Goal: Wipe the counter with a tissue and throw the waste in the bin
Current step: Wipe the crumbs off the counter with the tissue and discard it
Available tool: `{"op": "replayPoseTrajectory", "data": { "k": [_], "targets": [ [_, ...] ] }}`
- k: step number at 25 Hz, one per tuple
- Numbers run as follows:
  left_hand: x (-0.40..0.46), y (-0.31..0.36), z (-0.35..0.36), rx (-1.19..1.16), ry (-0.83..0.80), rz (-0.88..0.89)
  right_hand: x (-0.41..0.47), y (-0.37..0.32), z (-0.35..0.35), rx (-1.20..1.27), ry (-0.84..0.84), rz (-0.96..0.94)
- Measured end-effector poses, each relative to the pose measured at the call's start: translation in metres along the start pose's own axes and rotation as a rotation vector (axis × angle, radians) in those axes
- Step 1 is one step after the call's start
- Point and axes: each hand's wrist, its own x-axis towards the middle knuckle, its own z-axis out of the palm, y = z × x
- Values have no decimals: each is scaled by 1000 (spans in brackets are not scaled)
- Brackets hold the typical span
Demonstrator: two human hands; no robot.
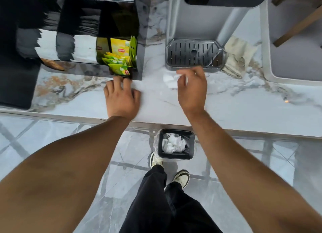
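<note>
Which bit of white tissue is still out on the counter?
The tissue under the right hand, just before the drip tray. The other crumpled tissues already lie in the bin.

A person's right hand [191, 88] presses a crumpled white tissue [169, 80] against a marble-patterned counter [235, 107], just in front of a coffee machine's slotted drip tray [194, 56]. The left hand [122, 97] rests flat on the counter beside a black organiser [120, 16] holding yellow and green Lipton tea sachets [118, 62]. A stained cloth [238, 56] lies right of the tray. On the floor below the counter edge, a small black bin [190, 144] holds crumpled white paper [172, 143], next to the person's sneakers [181, 178].
</note>
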Motion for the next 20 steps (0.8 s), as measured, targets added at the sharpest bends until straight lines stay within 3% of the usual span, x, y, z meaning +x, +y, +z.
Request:
{"op": "replayPoseTrajectory", "data": {
  "k": [2, 6, 9, 12, 14, 17, 20],
  "targets": [
    [-1, -2, 1, 14, -15, 11, 14, -2, 26, -20, -63, -26],
    [-1, -3, 0, 11, -36, 25, -25, -12, 58, -38, -262, -309],
    [-3, -3, -5, 25, -66, 27, -75, 0, 31, 88, -479, -473],
    [-2, -1, -7, 20, -96, 20, -96, 22, -12, 68, -627, -406],
    [-2, -1, -7, 19, -106, 25, -81, 23, -27, 52, -565, -329],
    [-2, -2, -6, 7, -91, 27, -34, 10, -8, 21, -291, -249],
    [-4, -3, -3, 23, -64, 36, -21, 0, 26, 18, -229, -114]
  ]
}}
